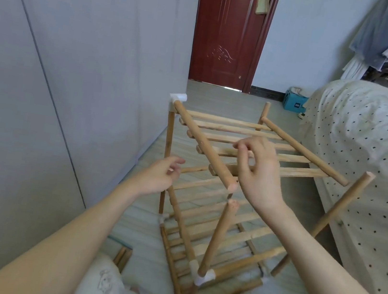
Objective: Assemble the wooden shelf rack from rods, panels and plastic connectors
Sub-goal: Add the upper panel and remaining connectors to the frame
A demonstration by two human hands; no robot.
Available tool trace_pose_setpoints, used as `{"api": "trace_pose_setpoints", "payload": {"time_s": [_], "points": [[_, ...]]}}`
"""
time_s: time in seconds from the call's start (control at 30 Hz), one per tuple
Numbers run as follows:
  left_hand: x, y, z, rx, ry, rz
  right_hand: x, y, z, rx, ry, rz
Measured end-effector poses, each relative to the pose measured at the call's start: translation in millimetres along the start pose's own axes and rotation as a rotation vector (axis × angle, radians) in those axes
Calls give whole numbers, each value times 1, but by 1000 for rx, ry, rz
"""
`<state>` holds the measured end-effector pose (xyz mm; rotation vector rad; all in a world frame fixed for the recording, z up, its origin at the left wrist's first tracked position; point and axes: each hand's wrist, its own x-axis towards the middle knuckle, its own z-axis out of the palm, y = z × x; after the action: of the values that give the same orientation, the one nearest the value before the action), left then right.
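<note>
The wooden rack (pixel 201 223) stands on the floor with two lower slatted shelves joined by white plastic connectors (pixel 205 275). A top slatted panel (pixel 251 140) lies tilted over the uprights. Its far left corner sits in a white connector (pixel 179 98). The bare near end of its left side rod (pixel 231 186) hangs just above the bare top of the near left upright (pixel 219 233). The near right upright (pixel 334 213) leans out, apart from the panel. My right hand (pixel 261 174) hovers over the panel with loosely curled fingers. My left hand (pixel 158 178) is beside the rack's left side, holding nothing I can see.
A grey wardrobe (pixel 60 76) runs along the left. A bed with a dotted sheet (pixel 374 161) is close on the right. A red door (pixel 226 31) and a blue box (pixel 294 102) are at the back. Spare rods (pixel 122 257) lie on the floor near my knee.
</note>
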<state>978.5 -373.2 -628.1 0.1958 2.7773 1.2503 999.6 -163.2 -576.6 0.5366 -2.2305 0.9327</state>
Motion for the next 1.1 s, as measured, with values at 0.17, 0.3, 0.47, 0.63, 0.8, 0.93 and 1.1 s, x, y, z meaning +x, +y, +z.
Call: {"api": "trace_pose_setpoints", "payload": {"time_s": [0.17, 0.3, 0.47, 0.63, 0.8, 0.93, 1.1], "points": [[-30, 19, 9, 154, -484, 51, -55, 17, -10, -199, -39, -81], [-47, 34, 14, 78, -609, 102, -63, 24, -16, -361, -128, -196], [-52, 60, 38, -130, -484, 280, -49, 32, -16, -471, -194, -212], [-44, 68, 37, -84, -411, 356, -27, 36, -4, -498, -274, -141], [-37, 52, 9, -58, -290, 320, -9, 34, 19, -557, -281, -136], [-29, 23, -13, -181, -94, 178, 10, 33, 43, -568, -327, -92], [-19, -21, -37, -225, 226, 38, 5, 26, 66, -546, -380, -61]]}}
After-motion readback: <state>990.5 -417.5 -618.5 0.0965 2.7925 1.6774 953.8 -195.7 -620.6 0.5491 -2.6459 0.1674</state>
